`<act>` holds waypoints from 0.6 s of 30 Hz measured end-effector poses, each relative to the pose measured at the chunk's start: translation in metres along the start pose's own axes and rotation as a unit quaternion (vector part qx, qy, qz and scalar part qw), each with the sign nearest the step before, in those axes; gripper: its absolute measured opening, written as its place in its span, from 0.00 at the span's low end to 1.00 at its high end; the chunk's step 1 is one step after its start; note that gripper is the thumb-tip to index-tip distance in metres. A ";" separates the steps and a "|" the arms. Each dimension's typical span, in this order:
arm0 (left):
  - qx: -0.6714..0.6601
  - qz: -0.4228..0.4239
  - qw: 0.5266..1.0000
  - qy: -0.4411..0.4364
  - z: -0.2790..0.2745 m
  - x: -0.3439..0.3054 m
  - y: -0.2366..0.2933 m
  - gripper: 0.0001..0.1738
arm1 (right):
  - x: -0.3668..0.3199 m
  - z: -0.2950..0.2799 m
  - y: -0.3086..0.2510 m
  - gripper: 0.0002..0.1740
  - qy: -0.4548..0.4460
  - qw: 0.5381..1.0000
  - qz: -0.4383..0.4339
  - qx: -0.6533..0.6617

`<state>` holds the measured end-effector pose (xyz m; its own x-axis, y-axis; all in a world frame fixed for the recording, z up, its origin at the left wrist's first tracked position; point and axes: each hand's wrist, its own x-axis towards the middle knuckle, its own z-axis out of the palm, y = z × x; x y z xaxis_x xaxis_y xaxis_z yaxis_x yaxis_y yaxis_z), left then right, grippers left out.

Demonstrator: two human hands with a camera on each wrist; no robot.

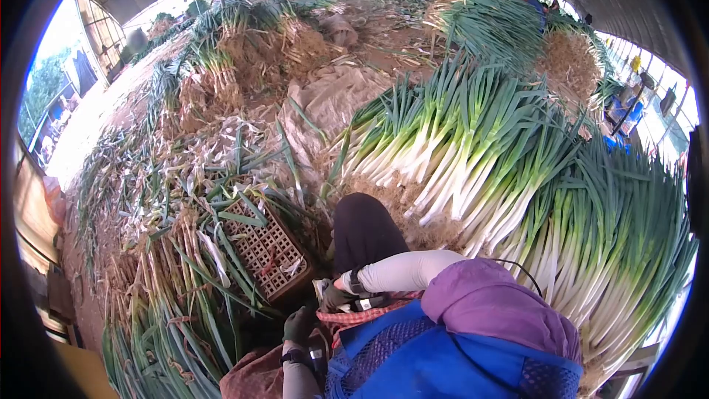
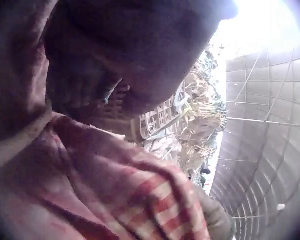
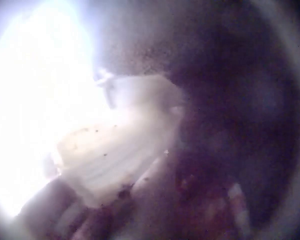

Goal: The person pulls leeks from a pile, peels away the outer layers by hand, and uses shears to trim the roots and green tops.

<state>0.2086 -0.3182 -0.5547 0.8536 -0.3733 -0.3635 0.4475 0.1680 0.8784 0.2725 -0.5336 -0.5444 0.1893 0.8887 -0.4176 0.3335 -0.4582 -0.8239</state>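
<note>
My left hand (image 1: 299,325), in a dark glove, is at the near end of the red checked cloth (image 1: 362,315) across my lap. The left wrist view shows this hand (image 2: 125,55) as a dark shape above the cloth; I cannot tell whether its fingers grip anything. My right hand (image 1: 336,297), also gloved, is bent in front of my body just beyond the left. Its fingers (image 3: 65,212) lie against a pale, cream-coloured piece (image 3: 115,155) with dark specks, blurred in the right wrist view. Beside both hands stands a brown plastic crate (image 1: 266,247) with a lattice surface.
Leeks (image 1: 473,148) with white stems lie in a long row to the right. More leeks (image 1: 155,310) lie at the near left, and bundles (image 1: 236,52) stand farther off. Loose leaves (image 1: 177,170) litter the ground. Another person (image 1: 528,0) is at the back right.
</note>
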 end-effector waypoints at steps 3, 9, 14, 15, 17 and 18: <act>-0.054 -0.048 0.997 -0.031 0.008 -0.007 0.034 0.09 | -0.055 -0.004 -0.050 0.09 0.227 0.935 -0.131 0.239; -0.075 -0.007 0.996 -0.041 0.027 -0.016 0.083 0.06 | -0.164 -0.043 -0.091 0.10 0.404 0.819 -0.152 0.377; -0.104 0.018 0.991 -0.079 0.024 -0.023 0.138 0.09 | -0.270 -0.098 -0.186 0.11 0.392 0.651 -0.131 0.637; -0.051 0.073 0.991 -0.098 0.004 -0.018 0.139 0.06 | -0.285 -0.106 -0.194 0.13 0.381 0.663 -0.150 0.626; -0.090 0.035 0.995 -0.030 0.011 -0.037 0.174 0.07 | -0.299 -0.117 -0.207 0.18 0.397 0.724 -0.101 0.555; -0.111 0.018 0.994 0.005 0.016 -0.047 0.193 0.10 | -0.302 -0.122 -0.215 0.21 0.418 0.765 -0.032 0.488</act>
<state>0.2509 -0.2827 -0.3632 0.8727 -0.3539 -0.3365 0.4627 0.3788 0.8015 0.2566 -0.7053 -0.1947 0.8623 0.4007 -0.3095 -0.4052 0.1797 -0.8964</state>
